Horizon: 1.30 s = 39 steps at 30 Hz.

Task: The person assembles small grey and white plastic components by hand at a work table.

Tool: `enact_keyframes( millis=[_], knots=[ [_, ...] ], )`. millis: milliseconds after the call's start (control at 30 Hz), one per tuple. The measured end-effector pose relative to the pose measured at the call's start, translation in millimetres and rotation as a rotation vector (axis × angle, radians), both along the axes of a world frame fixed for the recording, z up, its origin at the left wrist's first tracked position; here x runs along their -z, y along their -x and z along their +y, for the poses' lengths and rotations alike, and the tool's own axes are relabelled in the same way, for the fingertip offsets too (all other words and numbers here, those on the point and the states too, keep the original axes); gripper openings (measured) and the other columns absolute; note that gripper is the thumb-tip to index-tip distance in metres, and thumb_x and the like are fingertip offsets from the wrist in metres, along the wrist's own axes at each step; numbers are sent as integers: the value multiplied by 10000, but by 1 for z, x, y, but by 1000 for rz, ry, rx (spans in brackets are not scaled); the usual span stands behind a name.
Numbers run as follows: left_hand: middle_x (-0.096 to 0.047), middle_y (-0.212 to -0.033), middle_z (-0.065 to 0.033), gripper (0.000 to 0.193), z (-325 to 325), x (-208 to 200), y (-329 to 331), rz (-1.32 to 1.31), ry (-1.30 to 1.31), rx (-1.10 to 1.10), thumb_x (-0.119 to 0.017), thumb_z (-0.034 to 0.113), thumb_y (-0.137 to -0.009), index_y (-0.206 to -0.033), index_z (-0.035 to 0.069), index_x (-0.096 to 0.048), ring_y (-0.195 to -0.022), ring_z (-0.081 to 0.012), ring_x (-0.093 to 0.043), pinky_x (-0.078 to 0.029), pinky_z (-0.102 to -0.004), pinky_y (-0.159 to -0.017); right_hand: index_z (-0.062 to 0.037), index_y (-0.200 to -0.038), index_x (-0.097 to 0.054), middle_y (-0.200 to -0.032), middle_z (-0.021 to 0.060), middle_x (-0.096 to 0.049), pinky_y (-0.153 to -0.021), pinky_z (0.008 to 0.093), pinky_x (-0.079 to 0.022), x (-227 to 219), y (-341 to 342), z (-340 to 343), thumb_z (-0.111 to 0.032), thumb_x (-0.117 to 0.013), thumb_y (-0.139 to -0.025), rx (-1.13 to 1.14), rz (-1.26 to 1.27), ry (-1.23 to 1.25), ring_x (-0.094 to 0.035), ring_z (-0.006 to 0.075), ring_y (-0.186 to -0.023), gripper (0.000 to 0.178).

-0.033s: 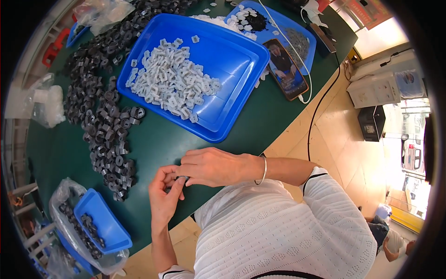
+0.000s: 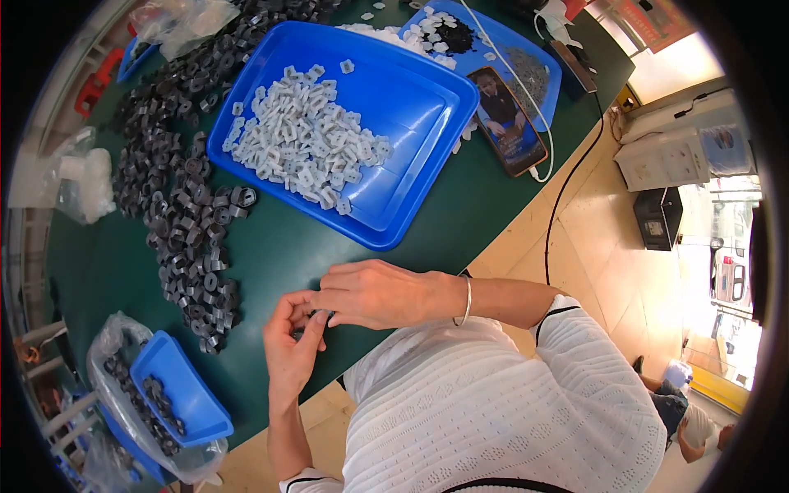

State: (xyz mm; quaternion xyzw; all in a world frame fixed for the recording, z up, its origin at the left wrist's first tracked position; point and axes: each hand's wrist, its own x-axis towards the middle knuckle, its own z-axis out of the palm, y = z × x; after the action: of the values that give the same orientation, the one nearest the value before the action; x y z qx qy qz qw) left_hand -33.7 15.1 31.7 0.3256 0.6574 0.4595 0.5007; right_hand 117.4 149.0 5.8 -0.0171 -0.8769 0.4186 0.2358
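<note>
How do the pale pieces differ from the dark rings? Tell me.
The pale pieces are whitish and flat; the dark rings are blackish and chunkier. The pale pieces lie in a blue tray, the dark rings directly on the green table. Both form loose heaps.

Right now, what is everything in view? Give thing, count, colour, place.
Table: one, green, centre
Large tray: one, blue, mid-table
Flat pieces: many, whitish, in large tray
Ring parts: many, dark grey, left
Back tray: one, blue, far right
Phone: one, dark, beside large tray
Bin: one, blue, lower left
Bags: several, clear, left
Box: one, black, right floor
Cables: several, white and black, right
Small part: one, dark, between hands
Left hand: one, bare, at table edge
Right hand: one, bare, touching left
</note>
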Motion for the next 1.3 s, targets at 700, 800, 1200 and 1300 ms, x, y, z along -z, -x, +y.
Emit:
enact_keyframes(
  millis=[700, 800, 1200, 1300],
  knots=[
    [-661, -902, -49, 149, 16, 13, -11, -69, 36, 28, -599, -22, -898, -1031, 5, -536, -611, -28, -509, -393, -178, -474, -38, -946, -589, -794, 83, -571, -692, 387, -476, 7, -7, 7, -76, -724, -760, 24, -92, 147, -580, 278, -791, 233],
    [-656, -891, -46, 140, 13, 11, -14, -56, 30, -6, -592, -20, -902, -1029, 10, -540, -578, -27, -501, -370, -176, -447, -55, -919, -570, -841, 83, -576, -726, 399, -489, 7, -4, 5, -88, -733, -746, 24, -10, 154, -584, 292, -827, 240],
    [-579, -754, -3, 82, 16, 11, -14, -365, -8, -123, -590, 42, -937, -1012, 30, -562, -462, -38, -458, -254, -176, -361, -61, -1006, -568, -864, 75, -511, -677, 352, -499, 7, -7, 2, -72, -727, -769, 58, 110, 42, -541, 257, -800, 286],
    [-521, -677, 8, 80, 18, 11, -21, -301, 17, -158, -569, 65, -933, -995, 34, -530, -427, -38, -423, -252, -172, -345, -52, -895, -546, -843, 72, -518, -675, 350, -511, 6, -8, 3, -77, -663, -802, 82, 121, 34, -546, 251, -792, 152]
  ],
)
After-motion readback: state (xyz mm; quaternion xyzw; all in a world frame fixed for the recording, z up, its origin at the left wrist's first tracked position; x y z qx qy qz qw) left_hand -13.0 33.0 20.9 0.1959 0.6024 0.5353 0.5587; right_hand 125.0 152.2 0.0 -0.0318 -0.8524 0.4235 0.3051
